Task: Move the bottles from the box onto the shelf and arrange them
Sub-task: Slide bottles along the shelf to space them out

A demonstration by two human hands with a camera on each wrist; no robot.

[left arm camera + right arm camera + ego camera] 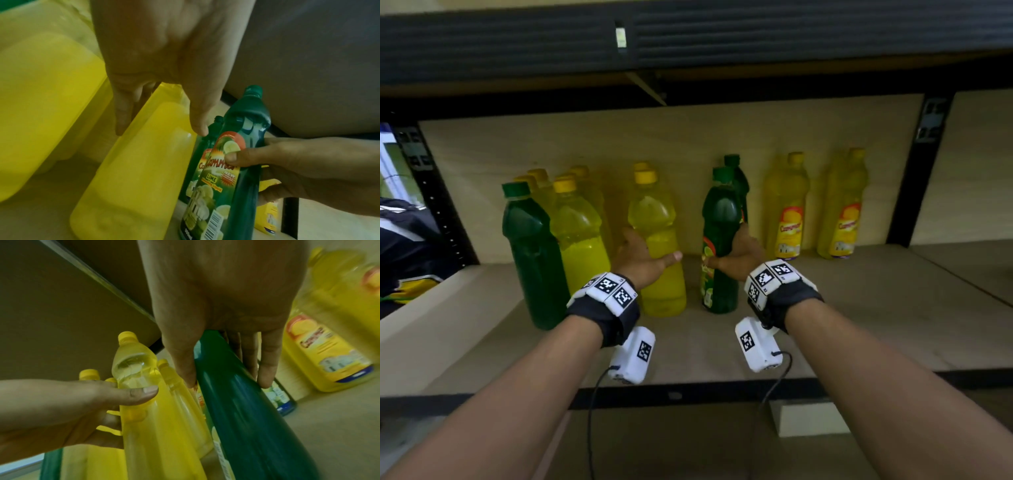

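On the wooden shelf (859, 325) stand several yellow and green bottles. My left hand (643, 260) grips a yellow bottle (654, 219) at mid-height, thumb on the front and fingers behind it. Just to the right, my right hand (736, 257) holds a green lime bottle (720, 219) round its label. Both bottles stand upright on the shelf board. In the left wrist view the yellow bottle (133, 178) lies under my palm, and the green bottle (242, 146) sits in the right hand (308, 170). In the right wrist view my fingers wrap the green bottle (246, 418).
A green bottle (530, 257) and a cluster of yellow ones (578, 240) stand at the left. A second green bottle (738, 181) is behind the held one. Two labelled yellow bottles (787, 212) stand at the back right. The upper shelf (688, 44) hangs low overhead.
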